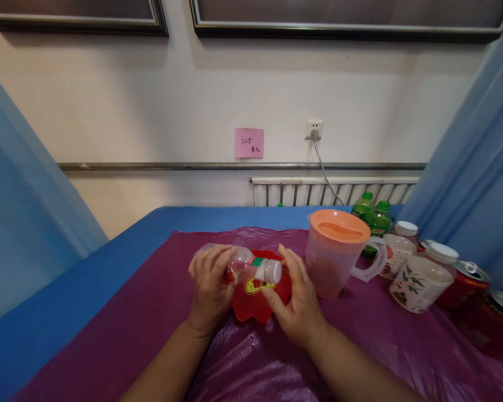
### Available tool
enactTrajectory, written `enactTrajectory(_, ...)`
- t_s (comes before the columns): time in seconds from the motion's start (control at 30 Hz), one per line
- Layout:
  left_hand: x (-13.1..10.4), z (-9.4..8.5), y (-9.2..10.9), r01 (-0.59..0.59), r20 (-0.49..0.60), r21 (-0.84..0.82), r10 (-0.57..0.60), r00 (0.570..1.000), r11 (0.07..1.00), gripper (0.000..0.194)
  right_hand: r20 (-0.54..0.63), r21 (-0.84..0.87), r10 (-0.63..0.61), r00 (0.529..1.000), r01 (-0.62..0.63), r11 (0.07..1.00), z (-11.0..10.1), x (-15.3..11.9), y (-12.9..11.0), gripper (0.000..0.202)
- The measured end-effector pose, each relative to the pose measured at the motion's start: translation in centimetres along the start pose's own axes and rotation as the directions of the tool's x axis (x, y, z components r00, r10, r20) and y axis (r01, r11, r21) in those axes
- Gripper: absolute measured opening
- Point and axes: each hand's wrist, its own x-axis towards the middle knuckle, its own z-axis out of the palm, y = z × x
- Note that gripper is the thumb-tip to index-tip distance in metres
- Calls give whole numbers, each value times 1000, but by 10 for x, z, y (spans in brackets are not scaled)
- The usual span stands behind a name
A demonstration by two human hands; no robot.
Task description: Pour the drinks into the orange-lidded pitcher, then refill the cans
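A clear plastic bottle (245, 261) with a white cap lies tilted sideways in the air, its capped end pointing right. My left hand (212, 282) is wrapped around its body. Close to the cap, my right hand (299, 301) is held with thumb and fingers spread apart, gripping nothing. Beneath the bottle sits a red scalloped dish (247, 310) with a yellow print. Just right of my right hand stands a translucent pitcher (329, 268) with an orange lid and a handle on its right side.
Right of the pitcher stand green bottles (379, 218), white-capped jars (423, 279) and red cans (465, 282). A purple plastic sheet (146, 312) covers part of the blue surface (67, 312). Blue curtains (25, 184) hang on both sides; a radiator (302, 192) runs along the wall.
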Motion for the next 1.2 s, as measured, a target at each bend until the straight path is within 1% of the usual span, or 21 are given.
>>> enactTrajectory(0.07,-1,1,1,-8,14,3,8,1000,1000,37,-7,33,52,999,-51,998,-1,0,2,53)
enactTrajectory(0.13,-1,2,0,-7,31,5,7,1000,1000,38,6,64,44,999,-44,997,-2,1,4,36)
enactTrajectory(0.17,-1,2,-1,-5,34,6,5,999,1000,38,9,73,23,1000,-24,997,-3,1,4,33)
enactTrajectory(0.2,-1,2,-1,-4,33,7,3,999,1000,38,7,80,-4,1000,3,997,-3,2,4,35)
enactTrajectory(0.3,-1,2,-3,-1,36,8,0,999,1000,38,-16,78,-65,998,66,995,-3,1,1,51)
enactTrajectory(0.37,-1,1,-2,-3,37,7,3,999,1000,38,-35,56,-36,999,38,998,-2,0,-1,57)
enactTrajectory(0.4,-1,1,-1,-6,35,6,6,999,1000,38,-38,48,-6,999,8,999,-2,0,-1,56)
enactTrajectory(0.47,-1,1,2,-13,32,4,13,999,1000,38,-28,50,45,999,-44,998,-3,0,-1,44)
enactTrajectory(0.53,0,0,3,-15,31,4,15,999,1000,39,-13,71,37,999,-36,997,-4,1,0,34)
enactTrajectory(0.57,0,0,3,-15,30,4,15,999,1000,38,-13,82,16,1000,-15,997,-4,1,1,34)
enactTrajectory(0.67,-1,1,0,2,18,4,-2,1000,1000,38,-43,100,-51,998,55,993,-4,1,3,44)
enactTrajectory(0.73,-4,3,-4,42,9,0,-42,999,999,39,-66,101,-73,995,80,992,-3,1,5,47)
enactTrajectory(0.83,-7,7,-10,169,-38,-43,-170,985,985,50,-106,102,-69,992,80,992,-3,1,5,45)
enactTrajectory(0.9,-8,9,-12,293,-86,-133,-306,948,947,60,-116,109,-39,992,51,993,-4,1,4,41)
enactTrajectory(0.93,-8,9,-13,366,-106,-197,-391,914,909,64,-108,117,-19,994,32,993,-6,1,3,39)
enactTrajectory(0.97,-6,9,-14,441,-118,-267,-483,868,857,66,-95,127,-1,995,13,992,-7,1,1,37)
enactTrajectory(1.03,-3,7,-16,551,-133,-408,-645,752,727,66,-70,144,33,997,-23,989,-11,1,-5,34)
enactTrajectory(1.07,-1,5,-18,574,-149,-468,-700,698,672,64,-63,149,52,997,-42,988,-12,1,-8,32)
enactTrajectory(1.1,0,4,-20,577,-169,-518,-737,655,632,62,-62,154,73,995,-63,986,-14,1,-11,31)
enactTrajectory(1.13,2,1,-22,566,-190,-556,-757,626,608,60,-62,160,97,993,-87,983,-15,2,-14,30)
enactTrajectory(1.2,4,-2,-25,531,-236,-601,-768,595,597,57,-46,185,156,987,-145,972,-16,3,-18,31)
